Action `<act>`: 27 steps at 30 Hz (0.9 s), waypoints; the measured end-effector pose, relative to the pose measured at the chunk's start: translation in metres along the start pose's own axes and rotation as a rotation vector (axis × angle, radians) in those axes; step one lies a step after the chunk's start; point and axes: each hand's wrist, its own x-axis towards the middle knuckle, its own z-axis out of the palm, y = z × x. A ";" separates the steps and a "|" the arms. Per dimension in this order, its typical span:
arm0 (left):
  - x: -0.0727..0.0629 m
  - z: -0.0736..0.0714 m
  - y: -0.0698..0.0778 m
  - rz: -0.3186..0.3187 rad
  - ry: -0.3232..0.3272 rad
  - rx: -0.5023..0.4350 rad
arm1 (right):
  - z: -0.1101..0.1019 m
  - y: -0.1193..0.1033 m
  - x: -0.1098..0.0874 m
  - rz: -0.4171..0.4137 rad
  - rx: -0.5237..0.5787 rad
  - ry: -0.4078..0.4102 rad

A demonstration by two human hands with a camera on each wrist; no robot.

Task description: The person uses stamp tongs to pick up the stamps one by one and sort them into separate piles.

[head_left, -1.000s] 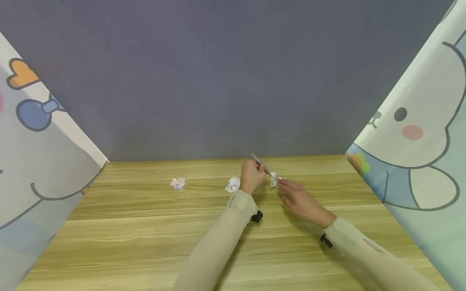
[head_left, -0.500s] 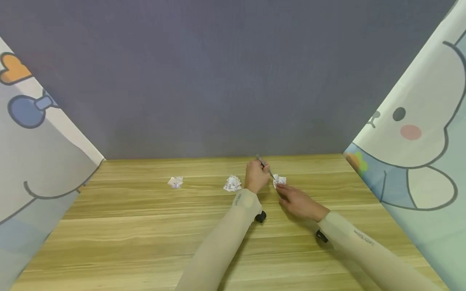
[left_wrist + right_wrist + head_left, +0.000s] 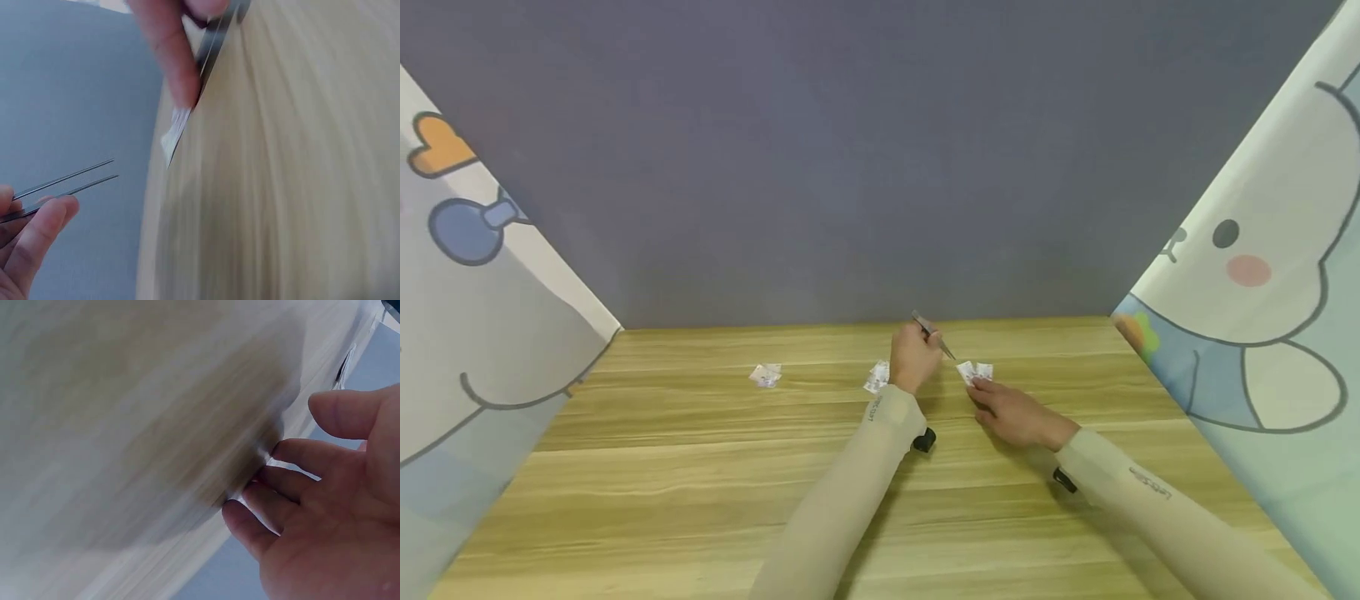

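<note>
Left hand [image 3: 913, 360] pinches a pair of metal tweezers [image 3: 921, 321] between thumb and curled fingers, the two prongs standing slightly apart with nothing between them. Their tips point down toward the right-hand slips [image 3: 966, 372], near them but not touching. Right hand [image 3: 1015, 417] reaches in from the other side with its fingers loosely bent and its thumb held away from them; it grips nothing, and its fingertips rest on the near edge of those small white printed slips, which fan slightly apart on the wood-grain table [image 3: 700, 483]. The left wrist view is blurred, but one fingertip seems to press a slip flat.

A middle pile of slips [image 3: 876, 379] lies just beside the left hand, partly hidden behind it. Farther to the left, well apart from both hands, sits a small overlapping group of slips [image 3: 765, 375]. All three groups lie toward the table's far side, near the grey panel [image 3: 865, 167]. Cartoon-printed panels [image 3: 1277, 217] flank the table on both sides. Both arms wear pale lettered sleeves [image 3: 835, 508], with a black device [image 3: 925, 440] at each wrist.
</note>
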 end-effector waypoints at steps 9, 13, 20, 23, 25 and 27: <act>-0.002 -0.051 -0.011 0.087 0.079 0.036 | -0.004 0.006 0.007 -0.013 0.025 -0.024; -0.005 -0.073 -0.020 0.081 0.070 0.050 | -0.006 0.006 0.012 -0.019 0.021 -0.023; -0.016 -0.105 -0.039 0.059 0.010 0.065 | -0.011 0.010 0.016 -0.009 0.042 -0.038; -0.018 -0.113 -0.044 0.063 -0.007 0.065 | -0.013 0.012 0.017 -0.001 0.054 -0.036; -0.019 -0.116 -0.047 0.058 -0.008 0.056 | -0.013 0.013 0.019 0.001 0.058 -0.035; -0.019 -0.118 -0.049 0.056 -0.001 0.057 | -0.012 0.012 0.020 -0.003 0.059 -0.034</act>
